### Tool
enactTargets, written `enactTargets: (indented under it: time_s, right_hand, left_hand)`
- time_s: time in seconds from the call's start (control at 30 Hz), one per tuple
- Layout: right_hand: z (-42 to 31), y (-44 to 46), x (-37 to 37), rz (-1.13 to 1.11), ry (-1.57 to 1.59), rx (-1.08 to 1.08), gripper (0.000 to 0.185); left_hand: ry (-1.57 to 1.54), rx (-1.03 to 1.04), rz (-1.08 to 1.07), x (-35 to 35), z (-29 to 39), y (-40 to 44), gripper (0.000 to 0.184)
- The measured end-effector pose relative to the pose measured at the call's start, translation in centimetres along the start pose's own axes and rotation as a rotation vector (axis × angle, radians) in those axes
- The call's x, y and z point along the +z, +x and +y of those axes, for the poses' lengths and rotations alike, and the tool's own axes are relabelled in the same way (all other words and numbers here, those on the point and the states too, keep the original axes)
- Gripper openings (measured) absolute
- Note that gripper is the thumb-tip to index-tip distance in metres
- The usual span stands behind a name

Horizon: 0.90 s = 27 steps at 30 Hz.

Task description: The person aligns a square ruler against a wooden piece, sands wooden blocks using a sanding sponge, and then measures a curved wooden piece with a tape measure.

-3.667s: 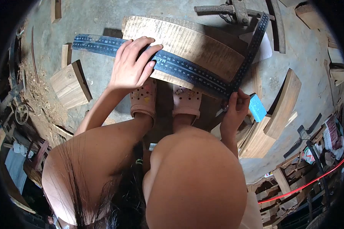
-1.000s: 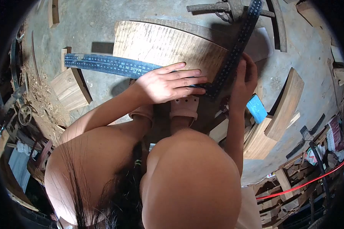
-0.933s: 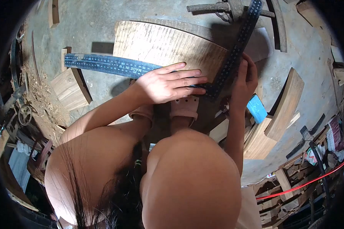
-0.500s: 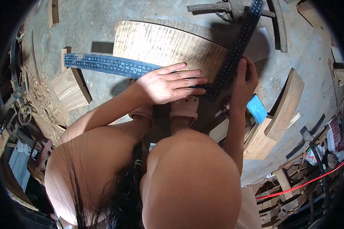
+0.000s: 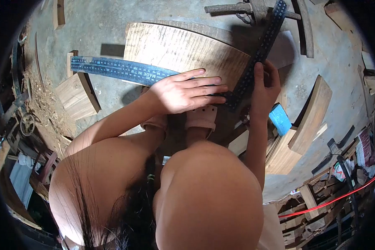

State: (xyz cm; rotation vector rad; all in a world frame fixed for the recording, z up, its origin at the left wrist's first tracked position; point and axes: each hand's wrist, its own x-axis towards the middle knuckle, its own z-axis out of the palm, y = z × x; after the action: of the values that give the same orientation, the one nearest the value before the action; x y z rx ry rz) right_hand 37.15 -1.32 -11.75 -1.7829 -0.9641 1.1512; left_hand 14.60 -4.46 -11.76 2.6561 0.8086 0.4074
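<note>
A dark blue carpenter's square (image 5: 108, 68), printed with scales and "MADE IN TW", lies along the near edge of a pale wooden board (image 5: 166, 48). Its other arm runs up past the board's right end. My left hand (image 5: 183, 91) rests flat over the square and the board's near edge, fingers stretched out and slightly spread. At the right end, my right hand (image 5: 266, 85) has its thumb on the square's upright arm, with the fingers curled beside it. The corner of the square is partly in shadow. A second curved piece of wood shows behind the board.
A blue block (image 5: 280, 119) lies by stacked wood pieces (image 5: 310, 114) to the right. More offcuts (image 5: 76, 96) and sawdust (image 5: 41, 104) are on the left. A wooden stick with metal fittings (image 5: 229, 8) sits at the top. A red hose (image 5: 329, 203) crosses the lower right.
My right thumb has shifted slightly left onto the square's upright arm. The square has moved very little, and my left hand stays almost in place.
</note>
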Motion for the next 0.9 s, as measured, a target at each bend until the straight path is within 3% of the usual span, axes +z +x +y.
enactTargets:
  time_s: [0.63,0.9]
  right_hand:
    - [1.5,-0.2,1.1,0.072,0.064,-0.165,0.034]
    - [2.1,-0.2,1.2,0.111,0.119,-0.133,0.031]
  left_hand:
    - [-0.025,-0.011,0.017,0.0,0.1,0.1,0.038]
    - [-0.033,-0.009,0.023,0.0,0.1,0.1,0.033]
